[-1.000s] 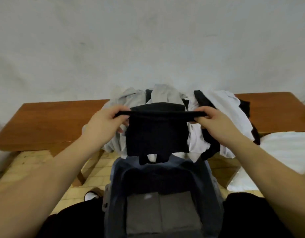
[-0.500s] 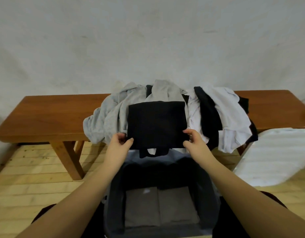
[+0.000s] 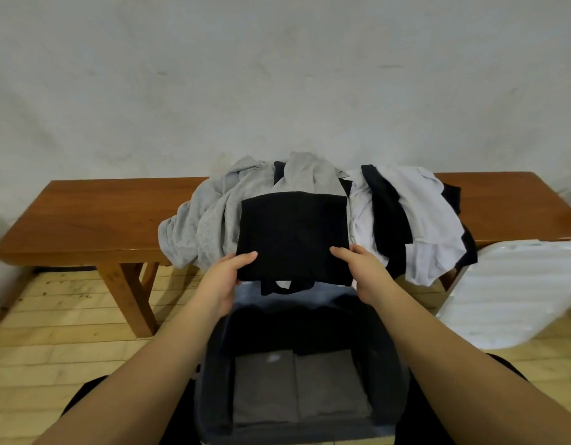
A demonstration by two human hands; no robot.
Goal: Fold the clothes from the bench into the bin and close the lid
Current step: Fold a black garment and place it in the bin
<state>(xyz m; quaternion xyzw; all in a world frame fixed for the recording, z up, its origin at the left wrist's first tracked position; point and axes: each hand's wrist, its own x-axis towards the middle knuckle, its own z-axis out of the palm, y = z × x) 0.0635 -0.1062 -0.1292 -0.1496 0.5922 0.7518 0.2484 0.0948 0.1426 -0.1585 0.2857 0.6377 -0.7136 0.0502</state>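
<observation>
A folded black garment (image 3: 293,239) lies flat on the clothes pile at the bench's front edge, with two straps hanging from its near side. My left hand (image 3: 224,277) grips its near left corner, thumb on top. My right hand (image 3: 362,271) grips its near right corner the same way. Under it lie loose grey clothes (image 3: 207,220) and white and black clothes (image 3: 415,220) on the wooden bench (image 3: 94,216). The dark open bin (image 3: 387,364) stands right below my hands, with folded grey clothes (image 3: 297,387) flat at its bottom.
The white ribbed lid (image 3: 515,290) leans at the right beside the bench. A plain wall rises behind the bench. The floor is light wood planks (image 3: 69,332). My dark-clothed knees flank the bin at the bottom of the view.
A second ago I held the black garment hanging by its top edge. It has since been laid flat on the pile, and my hands moved down to its near corners.
</observation>
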